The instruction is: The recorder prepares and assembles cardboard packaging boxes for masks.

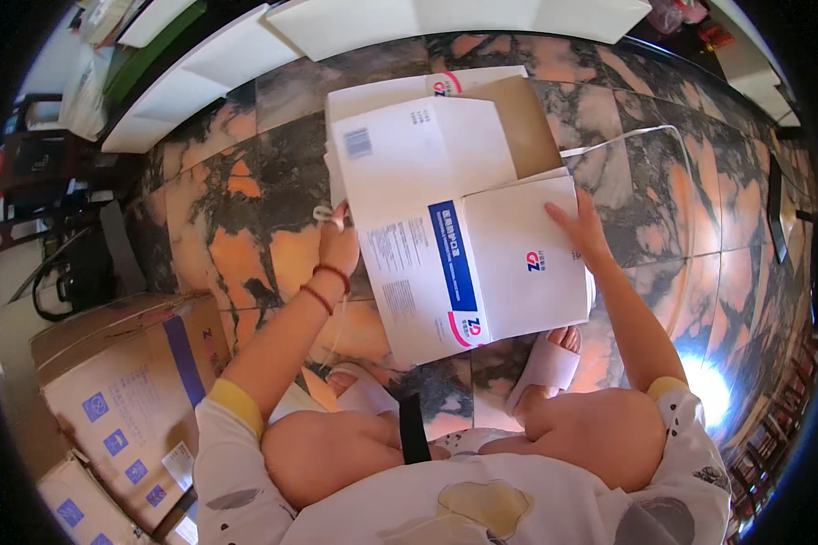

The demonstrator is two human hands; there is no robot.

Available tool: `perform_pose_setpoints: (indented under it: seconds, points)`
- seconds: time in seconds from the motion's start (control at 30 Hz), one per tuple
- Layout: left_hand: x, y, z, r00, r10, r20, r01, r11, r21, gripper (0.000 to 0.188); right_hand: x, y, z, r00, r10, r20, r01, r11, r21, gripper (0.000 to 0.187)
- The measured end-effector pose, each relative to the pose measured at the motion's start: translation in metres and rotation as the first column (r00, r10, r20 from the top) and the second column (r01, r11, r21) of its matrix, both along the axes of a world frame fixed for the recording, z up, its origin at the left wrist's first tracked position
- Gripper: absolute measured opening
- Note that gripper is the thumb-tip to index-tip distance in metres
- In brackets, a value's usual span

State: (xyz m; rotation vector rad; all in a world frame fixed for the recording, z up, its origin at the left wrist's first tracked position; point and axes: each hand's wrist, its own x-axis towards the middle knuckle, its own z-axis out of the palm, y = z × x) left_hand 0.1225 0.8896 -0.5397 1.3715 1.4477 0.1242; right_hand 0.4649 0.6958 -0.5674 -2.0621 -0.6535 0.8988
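Matt white cardboard box (463,227), its inner flap raw brown; beneath it the floor (236,209) is glossy polished marble, reflecting light.

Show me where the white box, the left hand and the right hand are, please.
white box (518,272): head view, on its right top flap.
left hand (338,243): head view, on the back of the hand.
right hand (580,225): head view, on the back of the hand.
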Motion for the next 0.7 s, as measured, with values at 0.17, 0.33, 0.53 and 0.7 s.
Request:
perform_pose_setpoints:
  seconds: [0.17, 0.33, 0.53, 0.7]
  points:
    - [-0.006, 0.038, -0.036, 0.964, 0.005, -0.266, 0.115, 0.894, 0.434, 0.055, 0.001, 0.026, -0.019, 0.969, 0.072, 0.236, -0.063, 0.997, -0.045, 0.049]
    - [-0.018, 0.071, -0.064, 0.985, 0.059, -0.162, 0.014, 0.909, 0.417, 0.046, -0.002, 0.041, -0.019, 0.979, -0.052, 0.196, 0.061, 0.997, -0.04, 0.051]
    - [-0.033, 0.1, -0.082, 0.974, 0.216, -0.062, -0.22, 0.974, -0.061, 0.036, -0.001, 0.039, -0.01, 0.994, -0.095, 0.057, 0.095, 0.995, -0.002, 0.048]
    - [-0.027, 0.083, -0.067, 0.984, 0.115, -0.133, -0.11, 0.993, 0.048, 0.039, 0.013, 0.033, -0.017, 0.978, -0.076, -0.193, 0.088, 0.995, 0.053, 0.041]
